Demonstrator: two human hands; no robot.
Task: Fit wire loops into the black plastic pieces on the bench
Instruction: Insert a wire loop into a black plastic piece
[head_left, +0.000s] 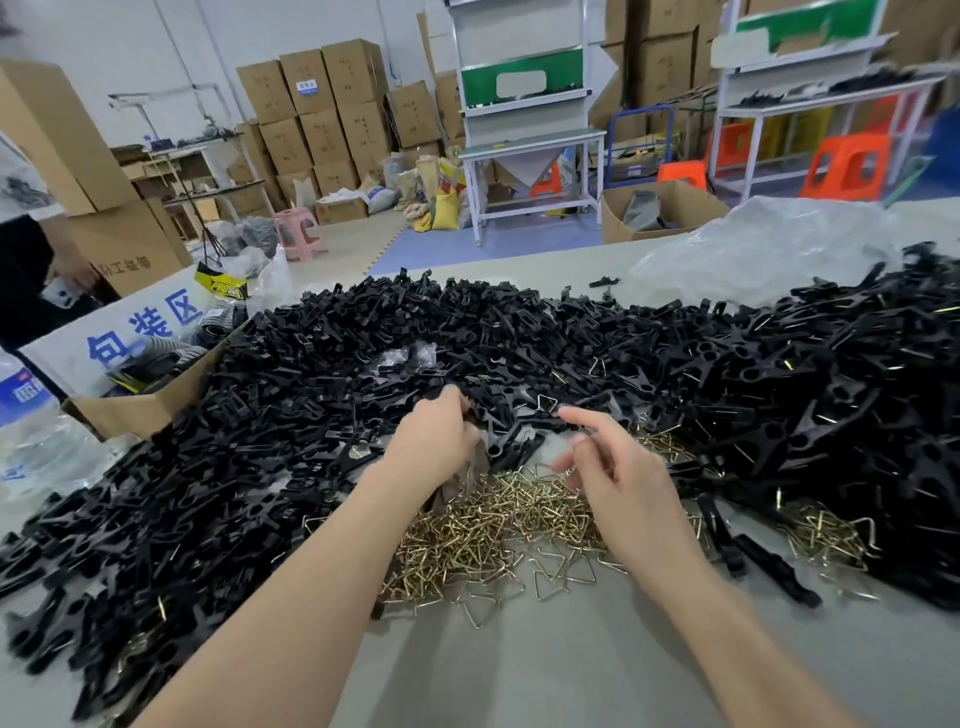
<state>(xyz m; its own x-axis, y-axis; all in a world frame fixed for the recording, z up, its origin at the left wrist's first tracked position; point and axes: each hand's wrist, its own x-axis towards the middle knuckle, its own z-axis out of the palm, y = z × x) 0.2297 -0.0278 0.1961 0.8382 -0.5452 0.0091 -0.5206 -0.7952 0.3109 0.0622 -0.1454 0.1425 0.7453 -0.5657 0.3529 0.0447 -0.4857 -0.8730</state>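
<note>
Wire loops (493, 525) lie heaped on the table (519, 670) just below both hands; left hand (431, 441) grips a black plastic piece (508, 451), right hand (610, 470) pinches what looks like one loop (570, 471), which tangled neighbours could snag and pull loose.

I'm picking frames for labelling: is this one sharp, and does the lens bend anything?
Head view: the wide lens tilts the shelving at the top; the right hand is motion-blurred, the left hand sharper; the orange stools near the right edge smear; lighting even, shadows soft.
</note>
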